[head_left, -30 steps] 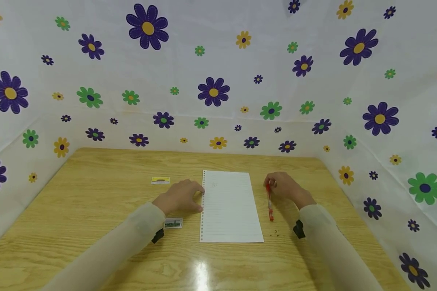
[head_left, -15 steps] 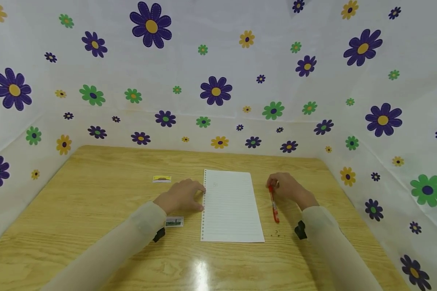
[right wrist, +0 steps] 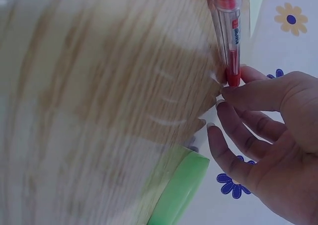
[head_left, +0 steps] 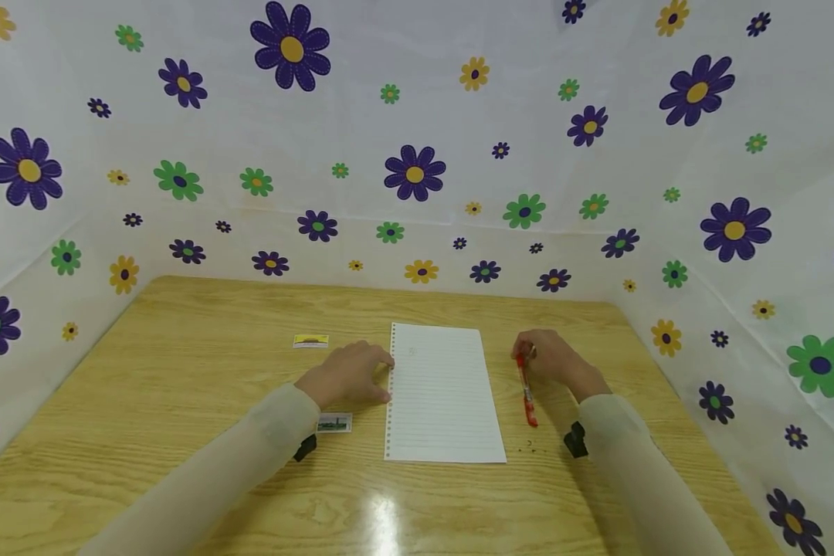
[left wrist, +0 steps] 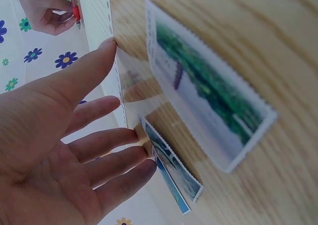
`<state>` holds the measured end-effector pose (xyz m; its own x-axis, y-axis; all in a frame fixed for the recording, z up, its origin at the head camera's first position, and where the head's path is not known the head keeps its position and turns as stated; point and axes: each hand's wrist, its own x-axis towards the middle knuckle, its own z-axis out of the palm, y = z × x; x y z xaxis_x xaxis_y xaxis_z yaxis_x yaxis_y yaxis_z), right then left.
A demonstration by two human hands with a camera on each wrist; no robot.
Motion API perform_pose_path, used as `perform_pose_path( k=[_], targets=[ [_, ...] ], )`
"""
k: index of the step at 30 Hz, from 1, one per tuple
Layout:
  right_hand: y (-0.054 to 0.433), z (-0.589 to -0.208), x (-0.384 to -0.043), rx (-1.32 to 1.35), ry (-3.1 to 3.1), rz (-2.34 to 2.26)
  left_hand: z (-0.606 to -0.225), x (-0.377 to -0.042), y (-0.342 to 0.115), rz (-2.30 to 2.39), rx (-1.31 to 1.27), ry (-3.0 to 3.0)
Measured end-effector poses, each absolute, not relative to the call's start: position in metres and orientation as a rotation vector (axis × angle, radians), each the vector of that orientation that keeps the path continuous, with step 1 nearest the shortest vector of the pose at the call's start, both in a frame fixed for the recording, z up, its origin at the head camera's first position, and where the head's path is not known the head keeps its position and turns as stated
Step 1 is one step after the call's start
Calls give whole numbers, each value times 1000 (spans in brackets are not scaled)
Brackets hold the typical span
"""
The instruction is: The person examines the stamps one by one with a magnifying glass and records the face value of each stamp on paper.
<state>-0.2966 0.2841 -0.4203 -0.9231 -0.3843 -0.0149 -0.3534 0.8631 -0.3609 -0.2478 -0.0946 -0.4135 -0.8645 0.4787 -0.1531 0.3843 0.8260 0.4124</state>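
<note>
On the wood-grain table (head_left: 201,347), a lined paper sheet (head_left: 448,398) is lying flat between the two hands. Left hand (head_left: 350,374) is bracing the punched edge, thumb and fingers loose, spread, grasping nothing. Right hand (head_left: 549,359) is pinching the red pen (head_left: 527,394) by one end, thumb against fingers, just right of the sheet; pen is slanting toward the wearer. Head view is showing two stamps: a yellow stamp (head_left: 310,340) beyond the left hand and a green landscape stamp (head_left: 335,422) nearer the wearer, by the left wrist. Left wrist view is showing three, adding a grey-green stamp (left wrist: 174,160) and a blue-edged stamp (left wrist: 172,187) near the fingertips; which one is matching the yellow, cannot tell. Right wrist view is revealing a green block (right wrist: 181,190) near the right fingers, which the head view is hiding. Dark specks (head_left: 530,448), possibly crumbs, are lying below the pen.
</note>
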Motion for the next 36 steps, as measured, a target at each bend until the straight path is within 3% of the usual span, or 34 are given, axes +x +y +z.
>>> perform_pose_path(
  k=[10,26,36],
  targets=[
    [285,-423,-295,-582,2975,-550,-415,-248,-93,503,664,2761],
    [282,-394,-273,-431,2998,-823,-408,-253,-95,473,751,2800],
    [293,-386,-260,-426,3032,-847,-397,-247,-122,626,712,2848]
  ],
)
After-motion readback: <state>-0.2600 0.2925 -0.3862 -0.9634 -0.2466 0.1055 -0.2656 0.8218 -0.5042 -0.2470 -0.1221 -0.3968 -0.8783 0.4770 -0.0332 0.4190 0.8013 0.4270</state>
